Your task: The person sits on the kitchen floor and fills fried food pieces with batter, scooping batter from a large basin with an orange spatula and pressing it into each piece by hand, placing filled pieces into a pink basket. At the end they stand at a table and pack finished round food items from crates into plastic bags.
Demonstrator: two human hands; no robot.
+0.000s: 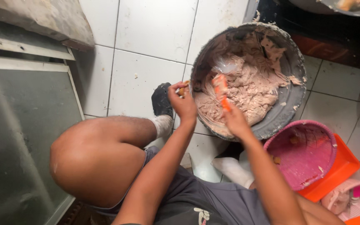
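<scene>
Right hand fingers clamped on orange plastic-wrapped stick above round grey basin of pinkish paste; left hand fingers pinched on small orange piece.

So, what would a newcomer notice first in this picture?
First the big grey basin of pinkish paste on the white tile floor, upper centre. Over it, the right hand holds an orange tool in the paste, and the left hand pinches a small piece at the rim. At lower right sits a pink basket on an orange tray.
</scene>
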